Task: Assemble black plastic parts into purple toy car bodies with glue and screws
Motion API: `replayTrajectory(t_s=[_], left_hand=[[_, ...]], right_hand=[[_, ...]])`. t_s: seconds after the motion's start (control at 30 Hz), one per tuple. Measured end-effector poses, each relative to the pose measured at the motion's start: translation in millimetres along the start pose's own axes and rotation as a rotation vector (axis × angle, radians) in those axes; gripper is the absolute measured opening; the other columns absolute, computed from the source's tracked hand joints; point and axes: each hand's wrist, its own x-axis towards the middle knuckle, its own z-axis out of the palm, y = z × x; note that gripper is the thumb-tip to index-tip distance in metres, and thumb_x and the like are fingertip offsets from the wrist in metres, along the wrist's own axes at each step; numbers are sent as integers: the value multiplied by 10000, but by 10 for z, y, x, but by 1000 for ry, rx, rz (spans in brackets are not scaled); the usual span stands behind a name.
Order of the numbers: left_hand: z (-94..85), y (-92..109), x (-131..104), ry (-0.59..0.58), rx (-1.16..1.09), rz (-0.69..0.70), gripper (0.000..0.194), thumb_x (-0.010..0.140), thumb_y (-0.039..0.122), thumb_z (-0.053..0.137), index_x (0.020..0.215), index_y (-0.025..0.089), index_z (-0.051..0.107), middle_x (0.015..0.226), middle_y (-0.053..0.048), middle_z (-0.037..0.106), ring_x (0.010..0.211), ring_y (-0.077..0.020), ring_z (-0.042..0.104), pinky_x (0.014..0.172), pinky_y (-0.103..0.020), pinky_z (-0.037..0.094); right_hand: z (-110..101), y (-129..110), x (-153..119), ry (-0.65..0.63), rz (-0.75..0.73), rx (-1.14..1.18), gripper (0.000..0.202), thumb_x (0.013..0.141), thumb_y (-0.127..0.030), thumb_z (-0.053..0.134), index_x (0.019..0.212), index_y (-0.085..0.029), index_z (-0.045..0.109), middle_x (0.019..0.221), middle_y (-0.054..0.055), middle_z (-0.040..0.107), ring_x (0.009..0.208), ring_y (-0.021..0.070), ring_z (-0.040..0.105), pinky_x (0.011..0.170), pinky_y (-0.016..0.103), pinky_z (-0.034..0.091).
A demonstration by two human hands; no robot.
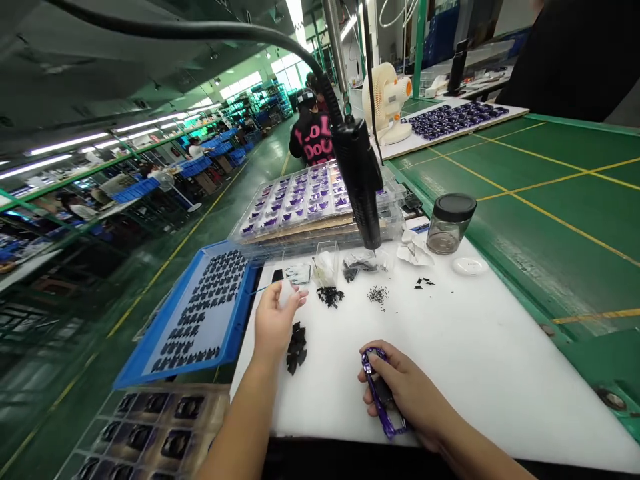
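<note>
My right hand [407, 390] is closed around a shiny purple housing [384, 407] with a dark inner part, tilted above the white work mat [340, 373]. My left hand [277, 317] is over the mat's left side, its fingers apart, beside a thin blue stick [259, 290]; no firm hold on it shows. Just below that hand lie black curved pieces [297, 347]. To its right are a pile of small black parts [331, 297] and a scatter of tiny black parts [379, 295]. A black electric screwdriver [361, 180] hangs over the mat, its tip down.
A blue tray [233, 333] of black parts stands left, above a divided tray [105, 415]. Stacked clear trays [320, 230] of purple parts are behind the mat. A lidded jar [447, 230], white dish [470, 266] and fan [383, 100] stand right. People are farther off.
</note>
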Motion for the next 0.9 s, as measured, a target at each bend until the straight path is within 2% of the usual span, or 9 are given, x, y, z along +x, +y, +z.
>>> replayTrajectory(t_s=[0.1,0.2,0.33,0.4,0.5,0.57,0.73,0.8,0.9], left_hand=[[229,95,391,-48,147,22,239,809,354,615,950,175,542,860,-23,617,725,-155,670,665,-319,557],[394,100,698,-48,263,59,236,733,309,683,912,176,605,743,-13,621,684,-175,612,660,-324,499],[406,142,824,-16,320,139,112,709,282,684,702,181,635,660,-16,626,668,-191,582,663,-315,451],[317,196,742,64,293,196,127,737,304,670,721,182,641,674,-13,625,684,-186,582,670,-306,448],[188,265,459,232,190,282,230,836,391,591,930,184,620,806,-21,636,759,-166,592,706,-296,467],[183,271,206,238,111,312,277,866,451,546,948,190,586,822,-17,634,714,-143,593,661,-285,488],[410,129,-325,-238,-282,227,175,855,357,629,851,182,616,728,-16,655,592,-118,600,519,-239,473],[478,53,-420,-326,-333,188,110,857,293,642,869,183,638,734,-21,663,628,-121,615,553,-236,486],[502,-24,-460,-361,-251,167,89,849,267,658,880,184,656,746,-25,666,665,-129,622,599,-244,498]], right_hand=[[23,7,-12,26,-28,4,235,870,-439,547,994,-239,540,768,-1,610,571,150,597,533,305,489],[10,36,-1,21,-34,18,245,857,-440,555,999,-242,540,771,3,613,573,150,598,539,311,496],[-44,84,38,1,-31,36,255,866,-454,555,1013,-246,545,792,8,622,588,155,606,549,319,511],[-65,99,47,-3,-26,30,238,883,-441,539,1013,-241,548,795,9,621,592,157,607,554,325,519],[-75,102,46,-12,-21,11,209,909,-416,511,1010,-238,553,804,8,617,600,158,613,561,326,522],[-71,96,44,-15,-22,-2,205,920,-413,500,1016,-240,554,817,8,618,607,158,619,567,323,523],[-54,75,44,12,-6,-63,206,929,-417,499,1008,-236,559,812,6,622,610,161,631,581,335,544],[-47,68,41,12,-12,-79,194,934,-405,492,998,-235,559,809,4,622,603,157,628,572,332,547],[-38,56,38,10,-15,-82,179,942,-387,479,998,-233,550,806,0,621,604,152,625,572,329,554]])
